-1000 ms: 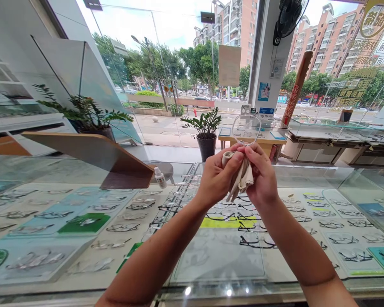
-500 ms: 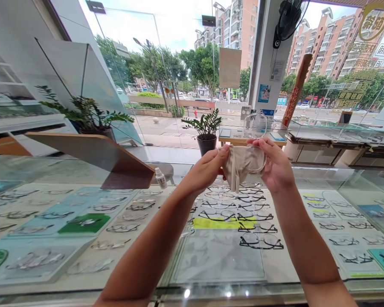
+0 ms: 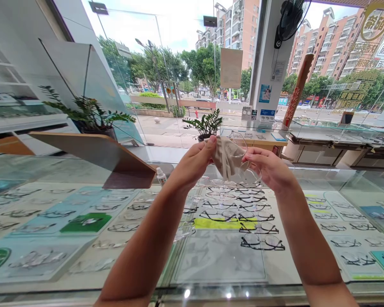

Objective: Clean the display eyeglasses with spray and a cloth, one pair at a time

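A beige cloth hangs between my two hands above the glass display case. My left hand is closed on the cloth's left part, thumb on top. Thin clear-rimmed glasses are partly wrapped in the cloth, one rim sticking out above it. The fingertips of my right hand pinch the glasses at the cloth's right edge. Under the hands, rows of eyeglass frames lie inside the case.
A small white bottle stands on the glass counter left of my hands, beside a tilted brown board. Behind are a potted plant, a wooden table and large windows. Another display case is at right.
Both hands have moved a little to the left and the glasses have turned, with a rim now raised above the cloth. My right hand has shifted its hold lower.
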